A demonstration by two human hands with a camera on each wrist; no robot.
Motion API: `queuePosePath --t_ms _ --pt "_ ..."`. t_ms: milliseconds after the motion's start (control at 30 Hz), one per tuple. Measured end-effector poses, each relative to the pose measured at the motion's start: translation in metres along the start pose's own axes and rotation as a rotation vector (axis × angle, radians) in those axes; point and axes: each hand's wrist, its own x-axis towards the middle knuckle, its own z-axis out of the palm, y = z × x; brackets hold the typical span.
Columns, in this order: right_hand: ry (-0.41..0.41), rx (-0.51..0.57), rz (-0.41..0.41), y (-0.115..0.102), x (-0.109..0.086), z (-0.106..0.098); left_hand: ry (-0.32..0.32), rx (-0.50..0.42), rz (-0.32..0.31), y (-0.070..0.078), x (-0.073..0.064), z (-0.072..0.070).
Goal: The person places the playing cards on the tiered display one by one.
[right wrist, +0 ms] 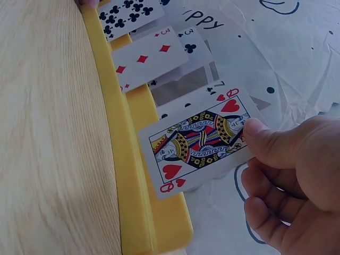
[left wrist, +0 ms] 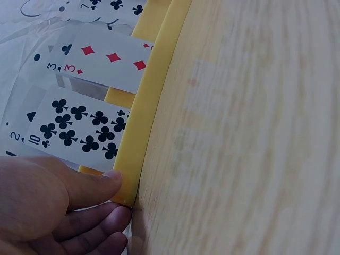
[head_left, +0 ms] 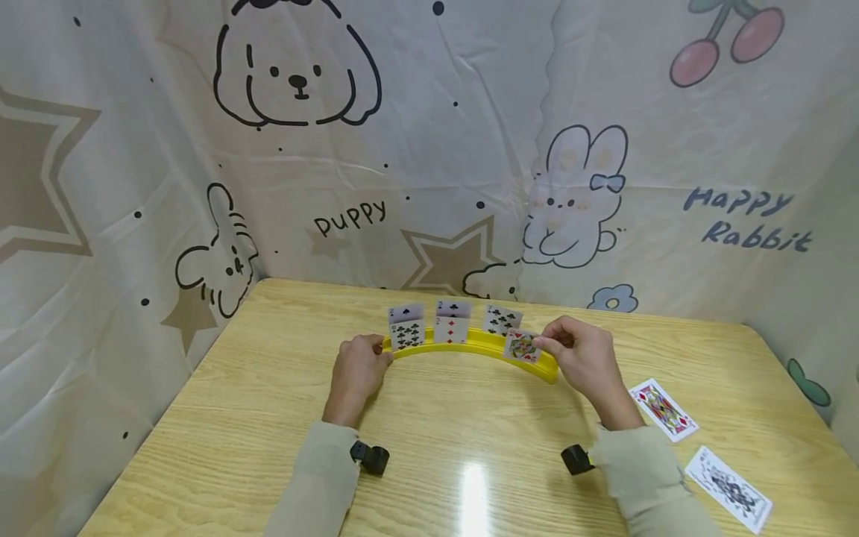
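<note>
A curved yellow card holder [head_left: 478, 340] stands on the table with several playing cards upright in it. My left hand [head_left: 359, 367] grips its left end, thumb [left wrist: 98, 187] on the front face and fingers curled underneath. Beside that thumb stands the ten of clubs [left wrist: 87, 127], with a two of spades behind it. The three of diamonds [right wrist: 143, 58] is in the middle, in front of a three of clubs [right wrist: 192, 50]. Between thumb and fingers, my right hand [head_left: 582, 358] pinches the queen of hearts [right wrist: 199, 141] at the holder's right part, overlapping the seven of clubs [head_left: 502, 319].
On the table [head_left: 282, 447] at the right lie a face-up king or jack of diamonds [head_left: 664, 410] and a black-and-white picture card [head_left: 728, 488]. A printed cloth [head_left: 416, 171] hangs behind the table's back edge and along its sides.
</note>
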Motion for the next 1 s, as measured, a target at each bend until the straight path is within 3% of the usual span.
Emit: queuePosePath --t_ms 267,1000 --pt "0.002 0.025 0.036 -0.006 0.006 0.012 0.012 0.002 0.015 -0.001 0.000 0.000" --pt "0.017 0.049 0.026 -0.012 0.014 0.032 -0.002 0.009 -0.007 -0.001 0.002 0.001"
